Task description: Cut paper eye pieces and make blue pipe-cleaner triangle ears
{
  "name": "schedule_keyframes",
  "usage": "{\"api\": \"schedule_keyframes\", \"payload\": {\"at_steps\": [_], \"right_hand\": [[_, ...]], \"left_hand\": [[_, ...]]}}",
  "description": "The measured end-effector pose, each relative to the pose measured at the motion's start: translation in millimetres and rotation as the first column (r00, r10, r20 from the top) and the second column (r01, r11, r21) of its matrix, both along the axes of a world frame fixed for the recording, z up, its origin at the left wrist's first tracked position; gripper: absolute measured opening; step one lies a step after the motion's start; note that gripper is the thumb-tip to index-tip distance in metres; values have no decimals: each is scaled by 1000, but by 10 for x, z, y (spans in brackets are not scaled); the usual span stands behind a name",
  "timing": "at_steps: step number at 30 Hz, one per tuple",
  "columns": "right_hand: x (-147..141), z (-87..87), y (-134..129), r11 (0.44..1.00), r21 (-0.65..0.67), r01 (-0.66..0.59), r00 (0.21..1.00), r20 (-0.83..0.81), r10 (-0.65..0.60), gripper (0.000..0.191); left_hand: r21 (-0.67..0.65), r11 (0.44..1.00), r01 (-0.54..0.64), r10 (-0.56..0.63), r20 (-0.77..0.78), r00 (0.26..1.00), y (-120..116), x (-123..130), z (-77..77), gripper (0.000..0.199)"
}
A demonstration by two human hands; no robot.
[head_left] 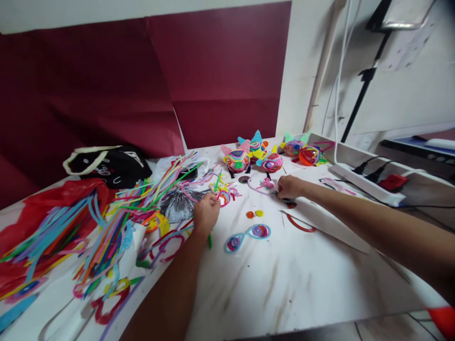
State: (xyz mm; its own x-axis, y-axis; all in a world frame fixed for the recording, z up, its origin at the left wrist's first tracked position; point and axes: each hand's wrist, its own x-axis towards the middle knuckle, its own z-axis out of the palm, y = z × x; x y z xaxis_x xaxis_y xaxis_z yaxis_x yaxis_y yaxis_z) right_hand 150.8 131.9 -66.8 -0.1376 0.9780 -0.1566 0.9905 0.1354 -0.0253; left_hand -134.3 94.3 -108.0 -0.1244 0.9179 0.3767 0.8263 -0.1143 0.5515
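On the white table, in the head view, the left hand (206,210) is left of centre, its thumb and fingers pinched together. A thin green strip (217,183) rises from its fingertips, and a green end (210,240) shows below the hand; whether the 2 are 1 piece is unclear. Just beside the fingertips lies a small pink-edged loop (224,199).

The right hand (289,187) is farther right, fingers curled and bunched, tips down near the tabletop. I cannot tell whether they pinch anything. A pale lilac loop (256,188) with a pink shape lies just left of it, and a curved red strip (300,225) lies nearer the camera.

Between the forearms lie 2 joined blue loops (247,237) with purple discs inside; beyond them, an orange disc (250,214) and a yellow disc (259,213) sit side by side. At the back stand 5 colourful figures (237,160). To the left, many coloured strips (106,241) spread around dark silvery tinsel (181,204), with a black bag (110,166) behind and red plastic (83,189) beside them.
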Motion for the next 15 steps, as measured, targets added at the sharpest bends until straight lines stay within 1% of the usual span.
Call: {"api": "schedule_keyframes", "payload": {"at_steps": [3,7,10,13,14,15], "right_hand": [[-17,83,-18,1000,6,27,1000,-2,-27,21],[100,257,-84,992,107,60,997,-61,-54,20],[251,404,-133,977,198,82,984,-171,-48,12],[381,534,-193,957,263,125,951,-305,-41,10],[411,570,-219,948,283,145,933,-357,-36,9],[434,602,-249,937,303,173,899,-437,-25,9]], "left_hand": [[-11,1000,-4,4,-8,1000,4,-11,-10,9],[-24,1000,-7,6,-30,1000,13,-27,-26,10],[-17,1000,-5,4,-53,999,14,-26,-21,10],[10,1000,12,-11,-80,997,2,-11,-1,9],[23,1000,18,-15,-90,996,-7,-4,7,9],[37,999,21,-17,-98,995,-19,4,16,9]]}}
